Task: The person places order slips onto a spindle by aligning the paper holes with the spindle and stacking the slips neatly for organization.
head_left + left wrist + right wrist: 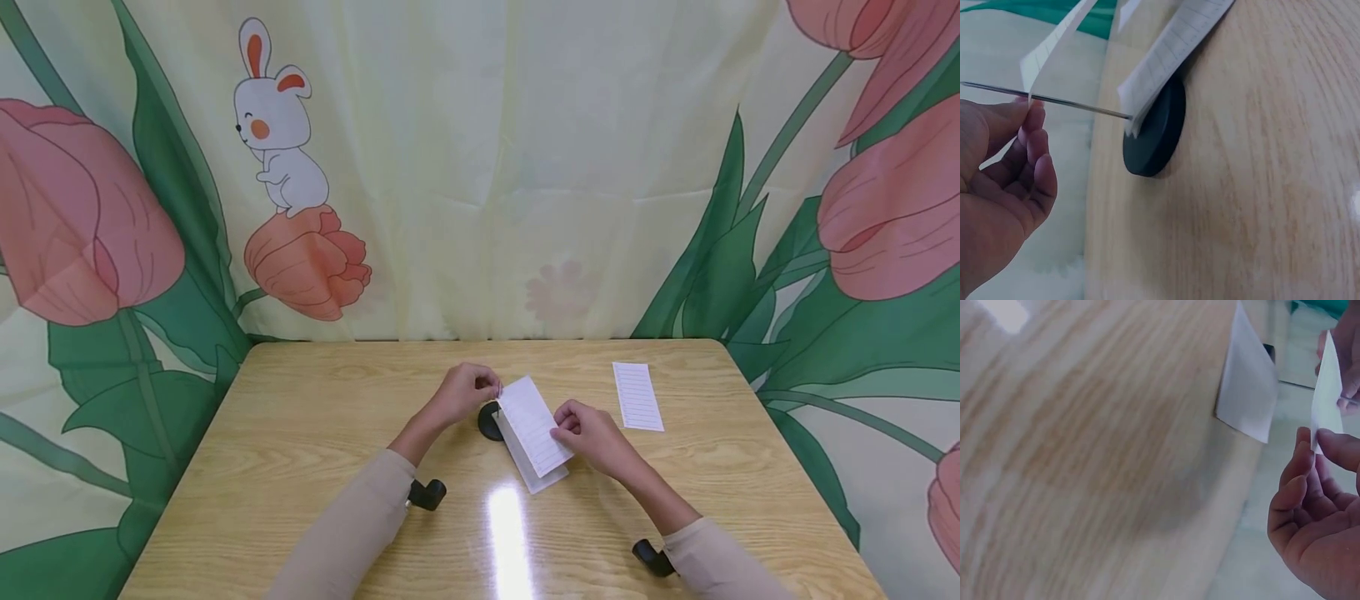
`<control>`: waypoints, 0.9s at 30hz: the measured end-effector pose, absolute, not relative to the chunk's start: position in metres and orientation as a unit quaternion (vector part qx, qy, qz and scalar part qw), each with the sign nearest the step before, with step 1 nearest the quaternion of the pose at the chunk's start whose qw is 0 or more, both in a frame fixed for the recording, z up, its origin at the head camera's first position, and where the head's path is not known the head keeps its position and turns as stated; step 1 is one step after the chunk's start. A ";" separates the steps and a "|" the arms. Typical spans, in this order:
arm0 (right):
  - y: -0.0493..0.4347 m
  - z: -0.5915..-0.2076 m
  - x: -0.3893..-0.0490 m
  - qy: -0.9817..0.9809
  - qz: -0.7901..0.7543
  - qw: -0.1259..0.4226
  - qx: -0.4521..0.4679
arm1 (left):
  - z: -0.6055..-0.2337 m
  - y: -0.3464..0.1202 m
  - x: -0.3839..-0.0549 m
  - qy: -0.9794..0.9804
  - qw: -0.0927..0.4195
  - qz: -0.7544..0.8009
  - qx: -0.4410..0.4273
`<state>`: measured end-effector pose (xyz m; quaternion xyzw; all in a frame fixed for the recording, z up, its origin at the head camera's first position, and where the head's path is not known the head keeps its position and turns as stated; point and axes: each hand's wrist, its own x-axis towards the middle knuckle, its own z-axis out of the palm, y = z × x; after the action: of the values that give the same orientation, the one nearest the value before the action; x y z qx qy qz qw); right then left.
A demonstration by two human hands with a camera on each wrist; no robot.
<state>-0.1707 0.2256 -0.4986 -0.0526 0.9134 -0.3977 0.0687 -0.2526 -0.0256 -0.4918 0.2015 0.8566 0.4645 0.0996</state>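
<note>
A bill spike with a round black base (490, 422) stands on the table, its thin metal rod (1085, 107) clearest in the left wrist view. Lined white slips (1172, 50) sit low on the rod, against the base. Higher up, another lined slip (534, 425) meets the rod near one corner and appears pierced there. My left hand (467, 392) pinches that corner between thumb and fingers, right beside the rod. Along the same slip's opposite part, my right hand (596, 435) pinches an edge with thumb and fingertips. The lower slips' white underside (1247, 381) shows in the right wrist view.
One more lined slip (639, 397) lies flat on the wooden table (337, 417), right of my right hand. Behind the table's far edge hangs a curtain (465, 208) printed with tulips and a rabbit. Black wrist mounts (427, 495) stick out from both sleeves.
</note>
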 end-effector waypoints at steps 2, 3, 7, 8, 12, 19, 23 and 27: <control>0.224 -0.503 -0.170 0.915 -0.393 0.071 -0.052 | -0.496 -0.025 -0.253 0.856 0.097 0.465 0.204; 0.223 -0.505 -0.170 0.917 -0.389 0.073 -0.051 | -0.498 -0.024 -0.254 0.857 0.098 0.464 0.201; 0.222 -0.512 -0.170 0.919 -0.383 0.076 -0.046 | -0.507 -0.023 -0.254 0.857 0.100 0.465 0.198; 0.222 -0.513 -0.170 0.920 -0.383 0.076 -0.045 | -0.509 -0.022 -0.253 0.858 0.102 0.464 0.196; 0.223 -0.518 -0.169 0.925 -0.369 0.078 -0.049 | -0.516 -0.021 -0.253 0.858 0.106 0.465 0.194; 0.217 -0.523 -0.168 0.935 -0.338 0.095 -0.056 | -0.529 -0.020 -0.251 0.866 0.107 0.452 0.186; 0.213 -0.525 -0.168 0.940 -0.322 0.102 -0.050 | -0.535 -0.019 -0.250 0.867 0.104 0.455 0.176; 0.211 -0.525 -0.166 0.945 -0.308 0.100 -0.042 | -0.541 -0.016 -0.250 0.868 0.097 0.456 0.171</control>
<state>-0.1663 0.2111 -0.5247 -0.0419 0.9452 -0.3080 0.1001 -0.2502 -0.0160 -0.5411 0.1712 0.8678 0.4565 0.0965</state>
